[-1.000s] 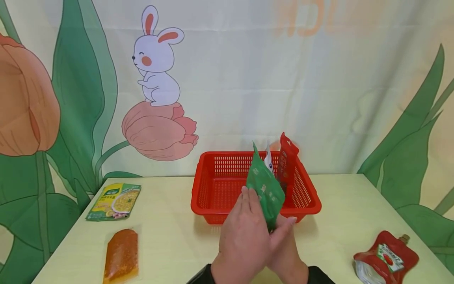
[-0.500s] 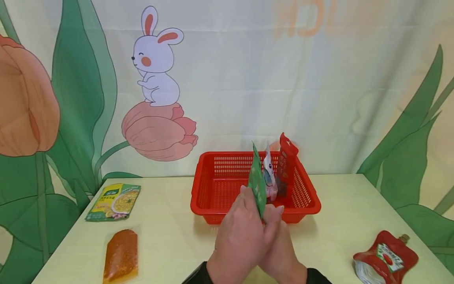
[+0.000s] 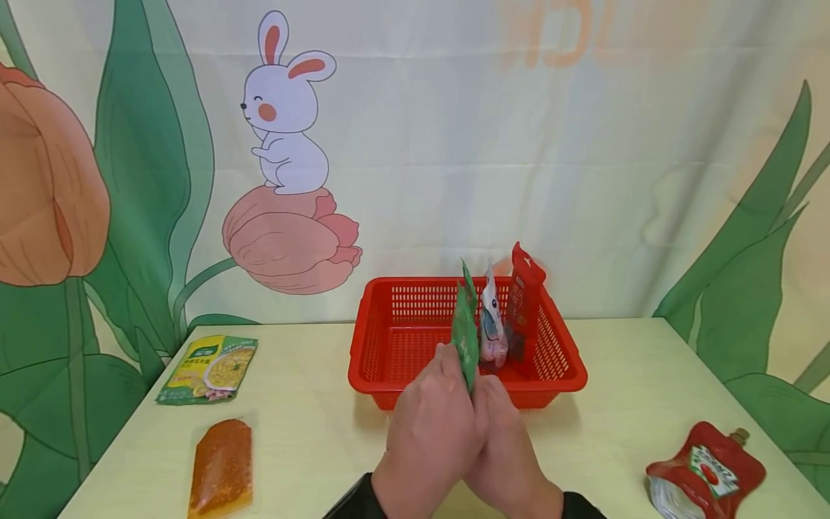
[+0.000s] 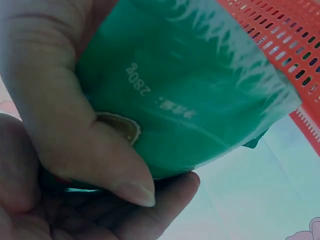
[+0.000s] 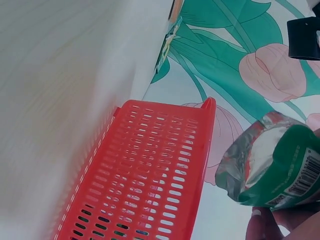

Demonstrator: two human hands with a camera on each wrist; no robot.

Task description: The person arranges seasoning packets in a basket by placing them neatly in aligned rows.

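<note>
Both hands hold a green food pouch (image 3: pixel 464 335) upright at the near side of a red plastic basket (image 3: pixel 415 393). My left hand (image 3: pixel 428 432) grips it from the left, and the left wrist view shows its thumb pressed on the pouch (image 4: pixel 175 95) marked 280g. My right hand (image 3: pixel 509 454) is against the left one, and in the right wrist view its fingers lie at the pouch's (image 5: pixel 285 170) barcode end. A green edge (image 3: pixel 470 285) shows just behind; whether it belongs to the same pouch I cannot tell.
In the basket's right half stand a white packet (image 3: pixel 493 328) and a red packet (image 3: pixel 524 310). On the table's left lie a yellow-green soup packet (image 3: pixel 210 369) and an orange-brown pack (image 3: pixel 222 465). A red spouted ketchup pouch (image 3: pixel 710 468) lies at the right.
The green pouch has turned from showing its broad face to nearly edge-on, uncovering the white packet. Both hands have shifted slightly left and their fingers have curled closer.
</note>
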